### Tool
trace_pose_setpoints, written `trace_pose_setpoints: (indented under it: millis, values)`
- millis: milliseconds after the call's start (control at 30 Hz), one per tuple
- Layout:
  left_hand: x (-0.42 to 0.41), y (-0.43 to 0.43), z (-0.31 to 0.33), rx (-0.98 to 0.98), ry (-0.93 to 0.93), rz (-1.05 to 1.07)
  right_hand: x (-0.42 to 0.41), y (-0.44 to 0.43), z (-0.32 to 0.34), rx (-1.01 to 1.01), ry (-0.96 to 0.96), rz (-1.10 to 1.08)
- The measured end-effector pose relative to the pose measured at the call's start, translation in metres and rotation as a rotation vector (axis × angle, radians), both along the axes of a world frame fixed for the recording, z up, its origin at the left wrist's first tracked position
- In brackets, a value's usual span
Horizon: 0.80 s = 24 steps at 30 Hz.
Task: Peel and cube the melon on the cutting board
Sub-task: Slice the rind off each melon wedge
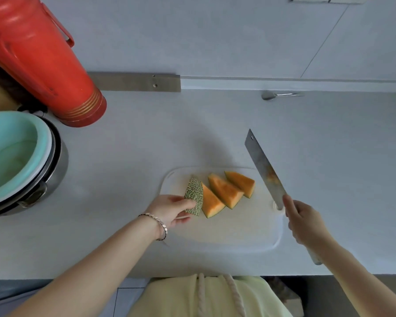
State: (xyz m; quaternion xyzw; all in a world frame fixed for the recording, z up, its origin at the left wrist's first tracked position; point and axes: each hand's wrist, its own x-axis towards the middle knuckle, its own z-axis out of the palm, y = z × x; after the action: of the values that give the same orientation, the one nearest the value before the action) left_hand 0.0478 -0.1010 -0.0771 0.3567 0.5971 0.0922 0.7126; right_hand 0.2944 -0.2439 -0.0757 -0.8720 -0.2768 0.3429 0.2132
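Three orange melon wedges with netted green rind lie side by side on the white cutting board (pixel 226 229). My left hand (pixel 172 209) grips the leftmost wedge (pixel 196 196) by its rind, at the board's left edge. The middle wedge (pixel 225 191) and the right wedge (pixel 241 183) lie untouched. My right hand (pixel 304 223) holds a long cleaver-like knife (pixel 264 168) by its handle to the right of the wedges. The blade is raised and points away and to the left, with orange juice smeared on it.
A tall red thermos (pixel 39 58) stands at the back left. In front of it sits a metal pot with a pale green bowl (pixel 12 156) inside. A metal spoon (pixel 277 95) lies by the back wall. The counter's front edge runs just below the board.
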Motion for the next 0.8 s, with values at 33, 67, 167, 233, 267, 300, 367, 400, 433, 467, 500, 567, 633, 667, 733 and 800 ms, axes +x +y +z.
trace_pose_setpoints:
  millis: [33,67,167,233,267,300,367,400,433,467,500,567,633,667,733,800]
  values:
    - [0.004,0.0,0.002,0.063,0.003,-0.013,0.005,-0.001,-0.004,-0.035,0.01,0.0]
    - [0.007,-0.001,0.002,0.123,0.008,-0.026,0.008,-0.003,-0.008,-0.063,0.023,0.005]
    - [0.014,-0.005,0.002,0.266,0.068,-0.059,0.005,-0.005,-0.015,-0.083,0.048,0.042]
    - [0.017,-0.01,0.002,0.329,0.117,-0.081,-0.002,-0.004,-0.018,-0.083,0.04,0.076]
    - [0.019,-0.012,0.003,0.35,0.131,-0.099,-0.006,-0.004,-0.018,-0.089,0.034,0.091]
    - [0.021,-0.014,0.005,0.374,0.143,-0.125,-0.011,-0.003,-0.019,-0.09,0.042,0.093]
    - [0.024,-0.017,0.008,0.402,0.162,-0.168,-0.02,-0.002,-0.021,-0.075,0.095,0.082]
    - [0.026,-0.019,0.009,0.42,0.171,-0.191,-0.025,-0.001,-0.022,-0.068,0.119,0.086]
    - [0.027,-0.02,0.009,0.44,0.183,-0.219,-0.029,-0.001,-0.022,-0.064,0.133,0.098]
    - [0.029,-0.021,0.009,0.462,0.197,-0.246,-0.033,0.001,-0.023,-0.062,0.137,0.116]
    - [0.031,-0.024,0.009,0.488,0.217,-0.279,-0.037,0.002,-0.022,-0.062,0.132,0.137]
    - [0.037,-0.03,0.008,0.538,0.254,-0.347,-0.039,0.004,-0.021,-0.074,0.102,0.181]
    - [0.046,-0.038,0.005,0.562,0.258,-0.408,-0.036,0.004,-0.018,-0.088,0.074,0.196]
    - [0.051,-0.042,0.003,0.568,0.259,-0.434,-0.033,0.002,-0.016,-0.087,0.07,0.19]
    - [0.064,-0.052,0.0,0.576,0.235,-0.473,-0.022,-0.004,-0.012,-0.063,0.085,0.148]
    - [0.08,-0.061,-0.005,0.598,0.224,-0.515,-0.007,-0.013,-0.008,-0.035,0.095,0.101]
